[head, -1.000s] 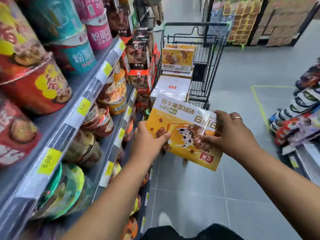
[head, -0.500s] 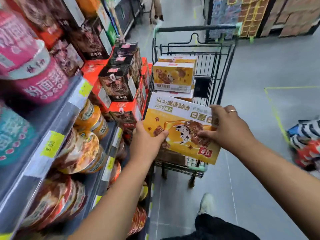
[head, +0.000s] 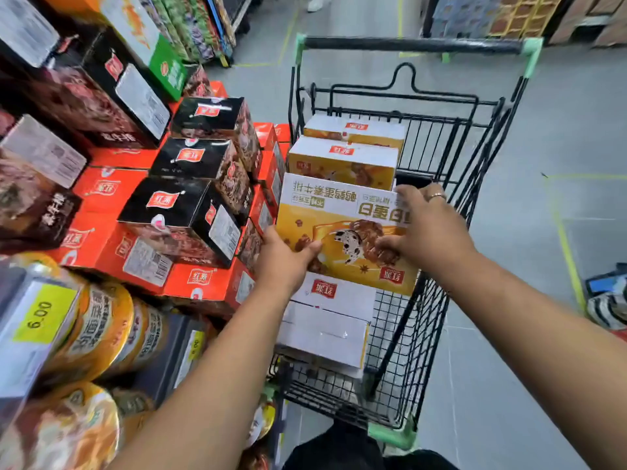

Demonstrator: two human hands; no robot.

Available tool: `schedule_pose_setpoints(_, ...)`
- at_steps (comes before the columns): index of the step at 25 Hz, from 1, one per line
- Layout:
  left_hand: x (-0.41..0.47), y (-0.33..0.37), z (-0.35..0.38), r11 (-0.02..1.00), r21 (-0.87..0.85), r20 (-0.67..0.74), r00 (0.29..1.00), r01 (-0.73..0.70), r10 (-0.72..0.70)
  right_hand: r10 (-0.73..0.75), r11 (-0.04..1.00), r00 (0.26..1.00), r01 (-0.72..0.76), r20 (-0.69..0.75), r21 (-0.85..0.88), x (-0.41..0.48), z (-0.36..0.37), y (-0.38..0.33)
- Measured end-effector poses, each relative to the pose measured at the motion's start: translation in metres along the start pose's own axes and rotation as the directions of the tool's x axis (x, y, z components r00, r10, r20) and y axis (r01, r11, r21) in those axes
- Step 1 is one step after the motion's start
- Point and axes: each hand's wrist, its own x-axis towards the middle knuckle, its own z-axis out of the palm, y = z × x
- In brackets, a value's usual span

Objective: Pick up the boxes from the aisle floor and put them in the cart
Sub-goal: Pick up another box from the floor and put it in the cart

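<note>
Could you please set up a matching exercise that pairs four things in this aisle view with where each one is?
Things:
1. yellow box
2. white box
3. black boxes
4. price tag

Places:
A. at the lower left, reading 6.00
B. lying flat in the cart, at its near end
C. stacked on orange boxes left of the cart
D. gripped by the left hand and right hand above the cart

Pairs: 1-D, 2-B, 3-C, 4-A
</note>
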Motion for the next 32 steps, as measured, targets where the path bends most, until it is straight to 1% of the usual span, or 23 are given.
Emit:
schedule_pose_setpoints(2,0.032,0.004,0.009,0.995,0.102,0.018,1.000,0.014,-0.016,-0.009,0.999,0.999,0.007,-0.036,-0.046,0.030,0.013,-0.008)
schedule_pose_setpoints(5,0.074,0.005,0.026,0.994,0.106,0.049,0.999,0.015,-0.020,-0.019,0.997,0.995,0.011,-0.093,-0.077,0.062,0.031,-0.012)
schedule_pose_setpoints(10,0.125,-0.004,0.050,0.994,0.102,0.029,0.999,0.034,-0.037,0.005,0.990,0.994,-0.020,-0.106,-0.138,0.091,0.058,-0.011)
schedule_pose_setpoints(13,0.137,-0.011,0.056,0.994,0.087,-0.001,0.998,0.063,-0.063,0.027,0.992,0.995,-0.038,-0.095,-0.118,0.090,0.077,-0.011)
schedule_pose_setpoints(17,0.140,-0.026,0.058,0.990,0.125,0.030,0.997,0.069,-0.073,0.005,0.992,0.999,-0.012,-0.053,-0.126,0.087,0.097,-0.010)
schedule_pose_setpoints(21,0.138,-0.027,0.055,0.991,0.117,0.067,0.995,0.070,-0.078,0.021,0.996,1.000,-0.021,-0.004,-0.087,0.089,0.091,-0.010)
schedule_pose_setpoints(23,0.133,-0.020,0.052,0.994,0.082,0.073,0.994,0.078,-0.084,0.019,0.999,1.000,-0.019,0.015,-0.047,0.088,0.082,-0.007)
schedule_pose_setpoints(25,0.122,-0.012,0.049,0.997,0.061,0.041,0.998,0.045,-0.047,0.035,0.999,0.999,-0.035,0.023,-0.007,0.082,0.075,-0.004)
schedule_pose_setpoints(30,0.086,0.000,0.035,0.984,0.165,0.001,0.998,-0.062,0.063,0.124,0.990,0.992,-0.122,-0.018,0.073,0.047,0.061,0.014)
schedule_pose_setpoints(32,0.070,0.006,0.025,0.971,0.197,-0.001,0.990,-0.138,0.141,0.156,0.982,0.987,-0.150,-0.042,0.118,0.029,0.052,0.022)
